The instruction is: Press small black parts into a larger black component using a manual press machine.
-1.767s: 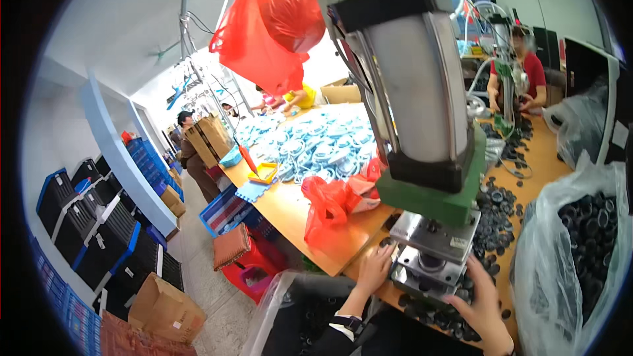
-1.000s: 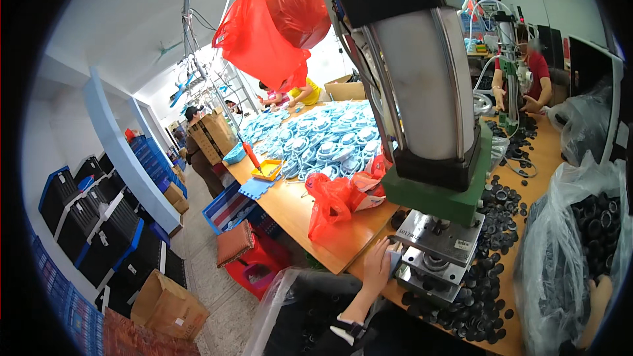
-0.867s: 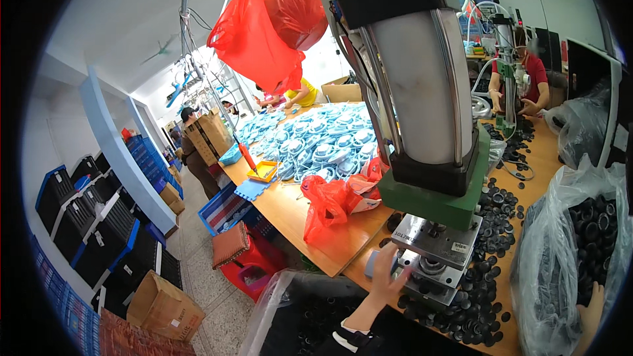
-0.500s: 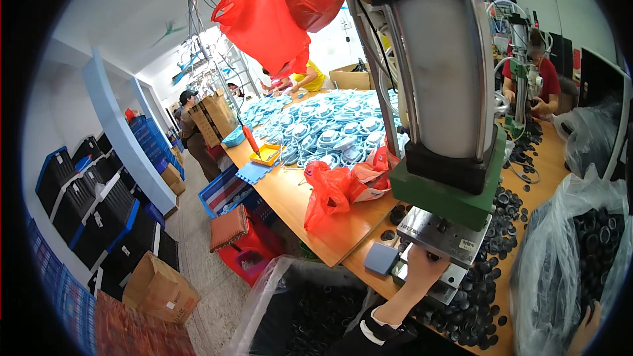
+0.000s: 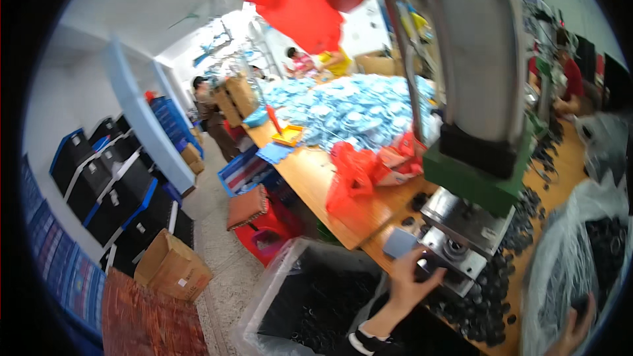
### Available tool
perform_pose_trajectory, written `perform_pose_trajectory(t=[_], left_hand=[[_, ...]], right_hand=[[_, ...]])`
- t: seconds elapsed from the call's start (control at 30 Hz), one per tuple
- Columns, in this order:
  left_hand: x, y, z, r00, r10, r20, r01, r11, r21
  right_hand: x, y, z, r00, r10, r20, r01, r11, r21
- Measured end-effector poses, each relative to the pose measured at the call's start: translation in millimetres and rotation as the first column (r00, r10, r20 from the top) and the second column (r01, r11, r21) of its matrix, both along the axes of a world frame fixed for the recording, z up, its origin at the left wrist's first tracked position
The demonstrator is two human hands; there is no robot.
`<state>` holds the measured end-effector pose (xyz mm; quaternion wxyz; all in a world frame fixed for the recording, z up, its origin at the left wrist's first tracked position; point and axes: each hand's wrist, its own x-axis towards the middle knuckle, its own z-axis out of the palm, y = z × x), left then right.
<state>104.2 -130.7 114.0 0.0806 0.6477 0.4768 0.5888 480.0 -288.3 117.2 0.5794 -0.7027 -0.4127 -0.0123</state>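
My left hand is at the front of the press's lower metal die, with a small black round cap between thumb and fingers. Above the die is the steel upper plate of a green press with a tall grey cylinder. At the lower right, my right hand pinches a small dark piece, probably another black cap, beside a clear plastic bag of black caps. Loose black caps lie heaped on the table right of the die.
A plastic-lined bin of black rings stands left of my left arm. A blue-grey block sits beside the die. Red bags and a pile of light-blue parts cover the table beyond. Other people work farther off.
My left hand has drawn back from under the upper plate, and a black cap now shows in its fingers. My right hand has come further into view with a dark piece. The view has shifted.
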Motion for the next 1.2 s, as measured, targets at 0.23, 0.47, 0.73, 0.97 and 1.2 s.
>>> perform_pose_trajectory(t=[0.23, 0.47, 0.73, 0.97, 1.2], left_hand=[[-174.8, -44.0, -168.4, 0.813, 0.501, -0.297, -0.582, 0.675, -0.454], [-141.2, -28.0, -129.6, 0.93, 0.328, -0.163, -0.366, 0.863, -0.349], [-82.1, 93.0, -70.8, 0.863, 0.025, -0.504, -0.019, 1.0, 0.017], [-89.0, 113.3, -112.2, 0.761, 0.055, -0.646, -0.136, 0.988, -0.076], [-71.1, 112.1, -98.3, 0.783, -0.028, -0.622, -0.164, 0.954, -0.25]], right_hand=[[-197.0, 121.0, 30.3, 0.598, 0.792, -0.123, -0.788, 0.609, 0.094], [-220.2, 170.1, 18.8, 0.721, 0.686, 0.1, -0.69, 0.723, 0.012], [-233.8, 174.9, 36.5, 0.73, 0.679, 0.077, -0.671, 0.733, -0.109], [-160.9, 73.3, 40.0, 0.838, 0.542, 0.061, -0.542, 0.84, -0.019], [95.4, -0.5, -40.9, 0.935, -0.205, 0.288, 0.237, 0.968, -0.08]])
